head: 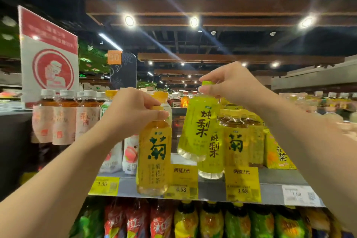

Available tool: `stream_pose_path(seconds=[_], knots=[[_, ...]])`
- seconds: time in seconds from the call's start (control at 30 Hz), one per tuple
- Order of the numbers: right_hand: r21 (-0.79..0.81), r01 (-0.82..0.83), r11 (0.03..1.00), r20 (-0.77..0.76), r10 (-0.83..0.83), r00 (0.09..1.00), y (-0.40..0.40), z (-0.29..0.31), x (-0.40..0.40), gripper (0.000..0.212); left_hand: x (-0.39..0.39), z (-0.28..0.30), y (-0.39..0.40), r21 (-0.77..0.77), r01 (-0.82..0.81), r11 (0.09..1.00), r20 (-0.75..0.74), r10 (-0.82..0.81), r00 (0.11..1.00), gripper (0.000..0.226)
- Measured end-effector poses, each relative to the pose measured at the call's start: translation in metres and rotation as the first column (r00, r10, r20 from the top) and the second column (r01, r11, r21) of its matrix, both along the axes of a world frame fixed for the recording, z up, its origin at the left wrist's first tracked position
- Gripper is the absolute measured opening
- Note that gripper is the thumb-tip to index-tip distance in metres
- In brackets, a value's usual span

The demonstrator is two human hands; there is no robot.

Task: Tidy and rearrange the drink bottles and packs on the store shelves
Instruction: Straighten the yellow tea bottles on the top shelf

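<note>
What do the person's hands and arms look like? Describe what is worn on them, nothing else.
Both arms are bare as far as the frame shows: no sleeves in view. The left hand and right hand wear no gloves, and no rings, watch or bracelet can be seen on the fingers or wrists. Nails look short and unpainted, though the picture is slightly blurred.

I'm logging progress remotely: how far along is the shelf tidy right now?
Looks done: the brown tea bottles stand in a neat row. In hand: the left hand holds a yellow bottle by its cap, the right hand a tilted green bottle, both off the shelf. Left: placing both.
</note>
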State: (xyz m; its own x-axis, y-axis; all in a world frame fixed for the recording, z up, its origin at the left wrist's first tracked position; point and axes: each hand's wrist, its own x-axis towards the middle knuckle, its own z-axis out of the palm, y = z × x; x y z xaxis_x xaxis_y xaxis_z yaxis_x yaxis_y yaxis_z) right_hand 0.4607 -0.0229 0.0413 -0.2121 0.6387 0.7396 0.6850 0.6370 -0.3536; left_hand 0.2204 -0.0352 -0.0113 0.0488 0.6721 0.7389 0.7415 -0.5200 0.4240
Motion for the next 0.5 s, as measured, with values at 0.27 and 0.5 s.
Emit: stream_pose_path(seconds=[0.27, 0.5], knots=[[0.081, 0.077, 0.994, 0.283, -0.097, 0.954, 0.032, -0.022, -0.045, 0.038, -0.016, -0.007, -0.009, 0.028, -0.030, 0.999, -0.054, 0.031, 0.998, 0.042], [0.063, 0.183, 0.981, 0.533, -0.188, 0.825, 0.050, -0.030, -0.058, 0.034, -0.016, -0.006, -0.011, 0.096, 0.052, 0.994, -0.047, -0.047, 0.998, 0.047]])
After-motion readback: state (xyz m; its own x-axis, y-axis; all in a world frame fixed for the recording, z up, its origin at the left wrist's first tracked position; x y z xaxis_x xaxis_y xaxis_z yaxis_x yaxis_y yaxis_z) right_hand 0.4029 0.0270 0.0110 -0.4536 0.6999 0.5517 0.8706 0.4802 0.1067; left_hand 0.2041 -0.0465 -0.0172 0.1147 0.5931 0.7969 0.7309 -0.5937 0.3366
